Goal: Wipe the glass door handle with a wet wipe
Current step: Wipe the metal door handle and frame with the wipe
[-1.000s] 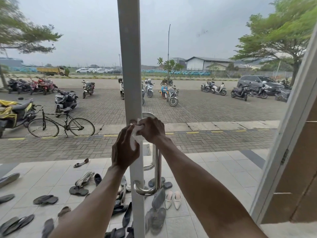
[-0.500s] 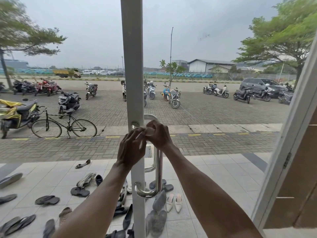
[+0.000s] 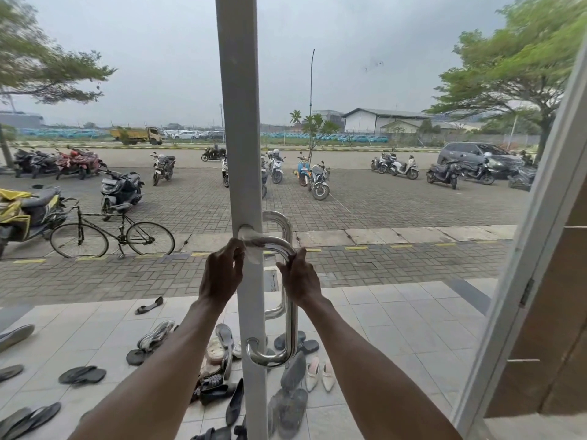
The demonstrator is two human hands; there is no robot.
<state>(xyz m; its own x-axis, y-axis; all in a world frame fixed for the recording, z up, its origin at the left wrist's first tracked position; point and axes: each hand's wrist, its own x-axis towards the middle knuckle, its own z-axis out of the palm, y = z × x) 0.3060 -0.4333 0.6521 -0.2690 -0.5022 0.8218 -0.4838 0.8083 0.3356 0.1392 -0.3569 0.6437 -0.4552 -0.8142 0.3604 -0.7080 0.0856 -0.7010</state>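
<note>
Draping over the short top arm of the door handle (image 3: pixel 290 312), the wet wipe (image 3: pixel 254 248) is seen as a pale, thin strip just right of the white door stile (image 3: pixel 236 122), close to where the upper mount is fixed. The left hand (image 3: pixel 221 276) is held just left of the stile, and its fingers (image 3: pixel 236 249) are curled and appear to pinch the left end of the wipe. The right hand (image 3: pixel 301 278) is set on the right, with its fingers clenched round the upper bend of the handle. Whether a corner of the wipe is caught beneath them cannot be told. The relation that matters is judged to be this: the long axis of the handle is vertical, and its polished bar runs straight down from the bend under the right hand to the lower curve, low beside the stile above the scattered shoes (image 3: pixel 313 371) on the tiled floor (image 3: pixel 397 328). Almost all of the bar thus lies below both hands, towards the near edge of the scene. The right hand is the nearer one, being already on the bend, while the left hand is kept on the far side of the stile from the bar. A downward pass is therefore thought to be called for, with the wipe first carried round the bend so that it is wrapped about the bar and not left on the top arm.
</note>
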